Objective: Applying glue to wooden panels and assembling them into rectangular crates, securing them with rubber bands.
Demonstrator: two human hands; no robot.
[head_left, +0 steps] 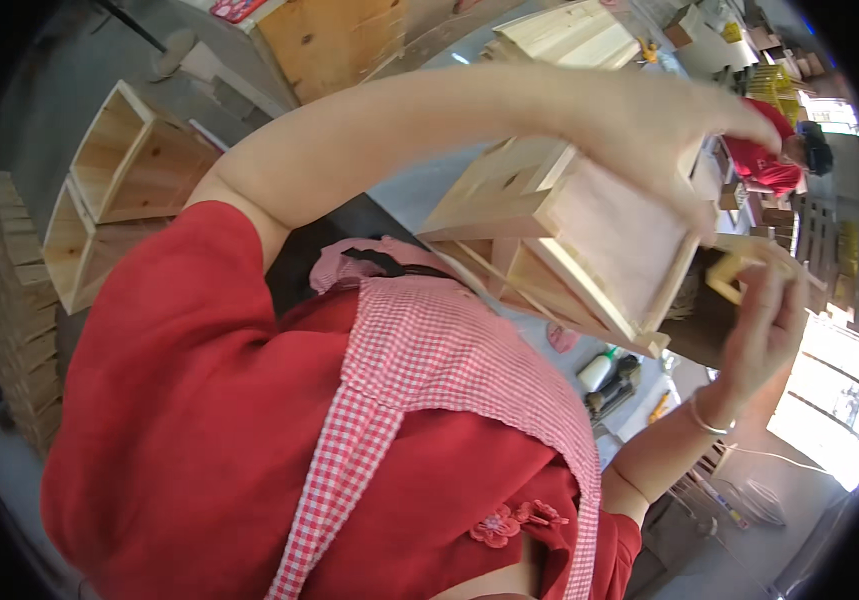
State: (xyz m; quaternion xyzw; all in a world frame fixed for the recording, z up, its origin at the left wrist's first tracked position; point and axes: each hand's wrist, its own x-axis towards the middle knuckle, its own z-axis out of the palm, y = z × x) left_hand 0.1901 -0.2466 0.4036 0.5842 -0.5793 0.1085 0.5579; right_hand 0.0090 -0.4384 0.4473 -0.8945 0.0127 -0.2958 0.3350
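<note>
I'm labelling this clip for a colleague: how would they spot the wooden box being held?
Start at the red shirt and checked apron filling the picture's centre. Above it, both hands raise a pale square wooden box, left hand on top. Unlike the open boxes stacked at left, it is airborne.

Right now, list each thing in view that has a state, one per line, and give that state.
Wooden box: lifted off the bench, tilted, flat panel facing the camera.
Left hand: gripping the box's top edge.
Right hand: at the box's lower right corner, touching a wooden piece; grip unclear.
Open wooden crates: lying on their sides, hollow.
Stack of wooden slats: piled up.
White bottle: lying on the bench.
</note>
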